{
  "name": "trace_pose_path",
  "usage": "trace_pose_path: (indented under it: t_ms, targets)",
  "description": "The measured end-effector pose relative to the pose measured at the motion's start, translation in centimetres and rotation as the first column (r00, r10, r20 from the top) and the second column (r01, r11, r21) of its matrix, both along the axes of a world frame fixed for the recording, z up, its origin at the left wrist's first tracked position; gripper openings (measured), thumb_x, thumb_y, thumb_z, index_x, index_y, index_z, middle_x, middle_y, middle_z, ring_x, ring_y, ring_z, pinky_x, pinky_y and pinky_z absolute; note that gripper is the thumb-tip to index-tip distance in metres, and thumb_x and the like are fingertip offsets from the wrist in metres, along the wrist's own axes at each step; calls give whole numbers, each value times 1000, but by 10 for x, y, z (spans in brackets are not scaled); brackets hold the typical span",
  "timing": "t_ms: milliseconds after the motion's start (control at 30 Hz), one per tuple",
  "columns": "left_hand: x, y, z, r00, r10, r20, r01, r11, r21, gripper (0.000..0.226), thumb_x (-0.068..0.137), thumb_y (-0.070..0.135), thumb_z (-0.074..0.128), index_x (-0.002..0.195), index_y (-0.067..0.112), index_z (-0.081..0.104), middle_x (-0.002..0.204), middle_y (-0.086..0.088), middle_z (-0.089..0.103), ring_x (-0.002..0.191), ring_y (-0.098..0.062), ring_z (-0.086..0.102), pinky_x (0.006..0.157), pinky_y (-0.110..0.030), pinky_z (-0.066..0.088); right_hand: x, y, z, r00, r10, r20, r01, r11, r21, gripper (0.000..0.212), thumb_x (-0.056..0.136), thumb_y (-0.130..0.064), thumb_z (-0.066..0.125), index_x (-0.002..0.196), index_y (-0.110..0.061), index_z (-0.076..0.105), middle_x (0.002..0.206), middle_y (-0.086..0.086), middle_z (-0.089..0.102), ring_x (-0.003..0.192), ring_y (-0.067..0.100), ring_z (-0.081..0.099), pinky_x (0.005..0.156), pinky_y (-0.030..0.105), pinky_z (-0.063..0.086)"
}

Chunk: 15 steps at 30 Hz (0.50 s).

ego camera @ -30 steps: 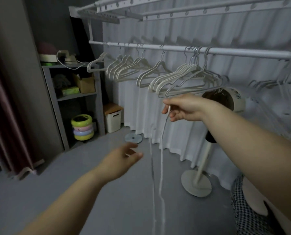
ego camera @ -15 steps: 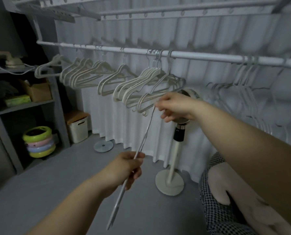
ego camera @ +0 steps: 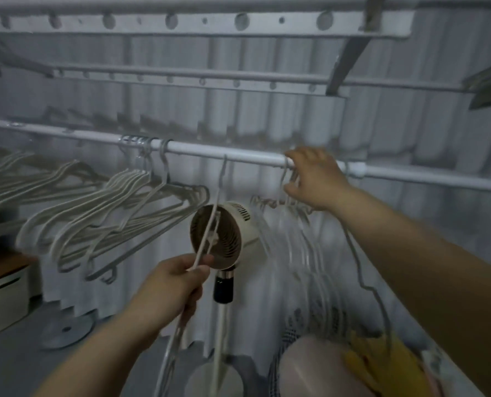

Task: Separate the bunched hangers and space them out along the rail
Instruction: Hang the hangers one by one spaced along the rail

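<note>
A white rail (ego camera: pixel 209 150) runs across the view at head height. A bunch of white hangers (ego camera: pixel 101 213) hangs from it on the left. One single white hanger (ego camera: pixel 220 184) is hooked on the rail's middle, and my left hand (ego camera: pixel 175 279) grips its lower part, seen edge-on. My right hand (ego camera: pixel 313 176) is up at the rail and holds the hooks of a second bunch of pale hangers (ego camera: pixel 298 239), which dangle blurred below it.
A cream pedestal fan (ego camera: pixel 224 236) stands just behind the single hanger, its round base (ego camera: pixel 212 379) on the grey floor. White curtain behind the rail. More drying bars (ego camera: pixel 198 22) overhead. A white bin (ego camera: pixel 6 290) and a grey disc (ego camera: pixel 66 329) sit at lower left.
The view swung right and closer to the rail. My right hand let go of the single hanger and rose to the right bunch's hooks. My left hand keeps its grip on the single hanger.
</note>
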State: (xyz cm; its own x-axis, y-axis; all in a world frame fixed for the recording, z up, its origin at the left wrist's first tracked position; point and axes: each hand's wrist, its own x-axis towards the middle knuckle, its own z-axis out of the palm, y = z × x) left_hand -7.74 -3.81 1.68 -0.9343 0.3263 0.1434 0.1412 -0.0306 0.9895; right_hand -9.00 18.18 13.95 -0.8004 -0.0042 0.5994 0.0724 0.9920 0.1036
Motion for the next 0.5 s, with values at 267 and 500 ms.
trace_pose_path:
  t_ms: [267, 500]
  targets:
    - [-41, 39, 23, 980, 81, -180, -89, 995, -35, 16, 94, 9, 44, 97, 20, 55, 27, 4, 40, 23, -5, 37, 30, -14, 32, -39, 11, 3, 993, -9, 116, -5, 993, 120, 71, 88, -36, 52, 146, -21, 13, 156, 3, 11, 142, 25, 12, 116, 40, 9]
    - [-71, 44, 35, 989, -12, -149, 9, 1000, -17, 22, 95, 9, 41, 111, 11, 55, 28, 2, 39, 22, -8, 35, 31, -13, 31, -59, 4, 5, 997, 18, 80, -26, 994, 106, 62, 89, -33, 50, 143, -17, 23, 152, 2, 24, 137, 23, 23, 111, 36, 18]
